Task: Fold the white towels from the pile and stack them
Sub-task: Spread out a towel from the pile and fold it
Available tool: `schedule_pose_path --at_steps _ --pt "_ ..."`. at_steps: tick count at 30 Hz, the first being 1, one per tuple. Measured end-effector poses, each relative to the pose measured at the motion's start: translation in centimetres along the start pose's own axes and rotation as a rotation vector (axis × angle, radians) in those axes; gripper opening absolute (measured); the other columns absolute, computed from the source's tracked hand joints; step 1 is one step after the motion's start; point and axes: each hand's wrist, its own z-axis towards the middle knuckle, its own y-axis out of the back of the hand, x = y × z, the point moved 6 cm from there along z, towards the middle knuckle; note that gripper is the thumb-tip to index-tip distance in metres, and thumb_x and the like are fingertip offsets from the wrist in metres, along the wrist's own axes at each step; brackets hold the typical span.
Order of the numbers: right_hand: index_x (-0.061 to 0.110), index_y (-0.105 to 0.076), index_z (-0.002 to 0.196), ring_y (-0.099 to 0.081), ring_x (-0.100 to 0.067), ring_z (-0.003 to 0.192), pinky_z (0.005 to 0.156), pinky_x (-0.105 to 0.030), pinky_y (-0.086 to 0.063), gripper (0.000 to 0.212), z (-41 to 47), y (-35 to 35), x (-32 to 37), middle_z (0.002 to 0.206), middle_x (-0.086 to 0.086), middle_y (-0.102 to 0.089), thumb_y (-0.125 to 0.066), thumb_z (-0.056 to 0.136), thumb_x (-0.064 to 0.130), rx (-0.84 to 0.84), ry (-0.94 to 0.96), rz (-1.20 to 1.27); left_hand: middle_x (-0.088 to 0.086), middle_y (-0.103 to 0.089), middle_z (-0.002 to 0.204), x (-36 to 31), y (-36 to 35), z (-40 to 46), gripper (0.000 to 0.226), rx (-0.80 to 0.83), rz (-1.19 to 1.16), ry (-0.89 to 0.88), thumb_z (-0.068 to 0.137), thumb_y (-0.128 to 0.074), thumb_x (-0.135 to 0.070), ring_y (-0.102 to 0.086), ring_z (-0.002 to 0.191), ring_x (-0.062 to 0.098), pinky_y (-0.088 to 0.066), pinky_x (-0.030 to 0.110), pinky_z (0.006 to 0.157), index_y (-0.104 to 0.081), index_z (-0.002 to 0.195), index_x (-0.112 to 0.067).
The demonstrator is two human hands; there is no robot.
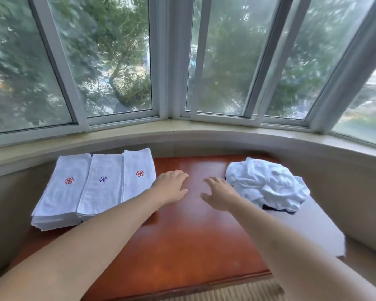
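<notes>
Hands reach out, left hand (172, 186) and right hand (220, 193) spread-fingered, empty, over glossy wooden surface (178, 235) between flat folded towels (93, 185) and crumpled pile (266, 183).

I can read no words or numbers anywhere. The only marks are small stitched pinwheel emblems on my folded white terry towels: red on the left stack (62, 187), blue on the middle (101, 185), red on the right (138, 174).
</notes>
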Motion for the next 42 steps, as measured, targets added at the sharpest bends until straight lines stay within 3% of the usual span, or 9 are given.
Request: schedule_pose_path --at_steps 7,15,21,26,31,37,40,42 --pt "0.023 -0.032 0.158 -0.029 -0.026 0.149 0.120 -0.042 -0.027 0.065 -2.8 4.3 -12.2 0.164 0.001 -0.030 -0.051 0.100 0.046 -0.062 -0.092 0.056 0.000 -0.032 0.163 -11.4 1.2 6.9 0.063 -0.023 0.052 -0.071 0.100 -0.049 -0.045 -0.035 0.146 0.024 -0.031 0.039 0.118 -0.033 0.157 -0.022" --pt "0.020 -0.038 0.155 -0.029 -0.027 0.149 0.117 -0.041 -0.031 0.063 -6.0 7.3 -30.7 0.162 0.000 -0.033 -0.052 0.099 0.045 -0.032 -0.176 0.062 -0.002 -0.040 0.156 -27.3 -0.4 14.6 0.056 0.005 -0.039 -0.101 0.098 -0.052 -0.040 -0.042 0.139 0.024 -0.037 0.038 0.110 -0.040 0.151 -0.025" --pt "0.022 -0.042 0.153 -0.034 -0.023 0.145 0.113 -0.039 -0.037 0.061 -7.4 6.4 -40.5 0.158 0.001 -0.038 -0.055 0.097 0.042 0.059 -0.239 0.067 -0.006 -0.039 0.158 -34.3 -4.0 18.9 0.057 0.068 -0.094 -0.104 0.097 -0.051 -0.039 -0.042 0.140 0.022 -0.041 0.038 0.104 -0.040 0.151 -0.027" --pt "0.023 -0.042 0.153 -0.040 -0.026 0.142 0.111 -0.038 -0.040 0.058 -5.5 4.7 -44.5 0.158 0.002 -0.038 -0.054 0.098 0.038 0.107 -0.242 0.095 -0.004 -0.041 0.156 -35.6 -7.4 22.8 0.055 0.127 -0.122 -0.072 0.097 -0.052 -0.039 -0.048 0.134 0.025 -0.045 0.040 0.095 -0.042 0.150 -0.023" --pt "0.024 -0.044 0.152 -0.042 -0.025 0.140 0.110 -0.039 -0.043 0.057 -0.5 2.0 -46.8 0.158 0.003 -0.037 -0.057 0.097 0.036 0.188 -0.235 0.149 -0.002 -0.038 0.160 -33.9 -11.4 28.3 0.062 0.208 -0.196 -0.025 0.097 -0.053 -0.041 -0.038 0.145 0.022 -0.041 0.042 0.110 -0.039 0.154 -0.022" --pt "0.027 -0.043 0.152 -0.046 -0.022 0.138 0.106 -0.035 -0.044 0.059 8.8 -1.5 -50.1 0.158 0.006 -0.038 -0.057 0.096 0.037 0.279 -0.253 0.217 0.003 -0.039 0.159 -29.5 -17.7 38.1 0.063 0.337 -0.329 0.112 0.098 -0.054 -0.034 -0.043 0.141 0.025 -0.041 0.035 0.102 -0.035 0.156 -0.022" --pt "0.024 -0.043 0.153 -0.046 -0.022 0.138 0.104 -0.031 -0.038 0.057 14.6 -3.1 -51.7 0.157 0.000 -0.041 -0.057 0.099 0.038 0.315 -0.273 0.279 0.005 -0.034 0.161 -27.0 -20.5 42.9 0.066 0.364 -0.422 0.253 0.099 -0.053 -0.034 -0.053 0.130 0.027 -0.045 0.033 0.094 -0.028 0.158 -0.020" --pt "0.025 -0.044 0.152 -0.048 -0.022 0.136 0.096 -0.027 -0.036 0.057 18.3 -4.2 -52.5 0.153 -0.002 -0.046 -0.058 0.098 0.038 0.306 -0.325 0.389 0.007 -0.044 0.152 -25.6 -22.1 46.0 0.059 0.317 -0.516 0.345 0.097 -0.054 -0.029 -0.062 0.109 0.024 -0.049 0.032 0.083 -0.035 0.151 -0.015"
